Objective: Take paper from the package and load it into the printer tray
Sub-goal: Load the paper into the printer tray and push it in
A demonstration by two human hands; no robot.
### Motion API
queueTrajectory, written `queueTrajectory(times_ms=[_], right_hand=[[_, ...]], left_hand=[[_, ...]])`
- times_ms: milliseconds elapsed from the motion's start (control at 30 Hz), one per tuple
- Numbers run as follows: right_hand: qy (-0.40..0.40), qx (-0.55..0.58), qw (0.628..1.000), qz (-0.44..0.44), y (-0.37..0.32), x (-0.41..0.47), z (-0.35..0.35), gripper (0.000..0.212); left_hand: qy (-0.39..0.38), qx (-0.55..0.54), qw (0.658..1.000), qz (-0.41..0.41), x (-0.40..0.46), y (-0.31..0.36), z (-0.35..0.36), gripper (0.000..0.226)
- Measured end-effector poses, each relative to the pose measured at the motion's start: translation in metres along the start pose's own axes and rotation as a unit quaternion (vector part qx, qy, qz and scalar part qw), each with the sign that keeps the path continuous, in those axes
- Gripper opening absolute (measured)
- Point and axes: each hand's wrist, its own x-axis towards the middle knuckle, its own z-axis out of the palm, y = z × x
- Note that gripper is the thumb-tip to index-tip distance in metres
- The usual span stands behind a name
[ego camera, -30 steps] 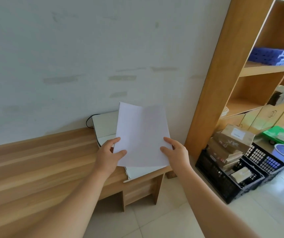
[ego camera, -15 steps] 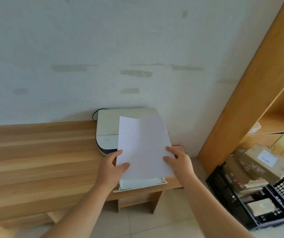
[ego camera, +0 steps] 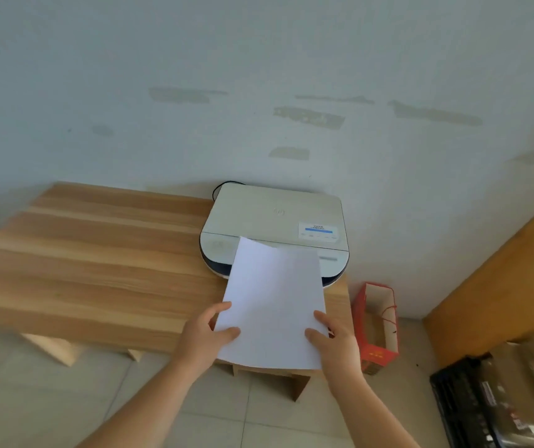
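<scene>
A thin stack of white paper is held flat over the front of a white printer on a low wooden bench. My left hand grips the paper's near left edge and my right hand grips its near right edge. The paper's far edge overlaps the printer's front and curls up slightly. The paper hides the printer's tray. No paper package is in view.
A red open-topped paper bag stands on the floor right of the bench. A wooden shelf side rises at the right, with a black crate of boxes below it. The wall is right behind the printer.
The view has swung left and down, so the whole printer top now shows. Both hands have lowered the paper toward the printer's front.
</scene>
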Motion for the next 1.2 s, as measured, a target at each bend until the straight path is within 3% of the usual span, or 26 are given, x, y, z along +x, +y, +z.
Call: queueTrajectory(times_ms=[400,733,1200], right_hand=[[-0.02,0.026,0.991,0.131,0.07,0.017,0.021,0.043],[0.016,0.017,0.98,0.199,0.104,0.014,0.029,0.038],[0.001,0.023,0.972,0.232,0.107,0.009,0.023,0.035]], left_hand=[[-0.01,-0.009,0.989,-0.144,0.019,-0.067,0.022,0.051],[-0.045,-0.018,0.981,-0.188,0.025,-0.102,0.03,0.046],[-0.02,-0.022,0.978,-0.205,0.019,-0.11,0.031,0.029]])
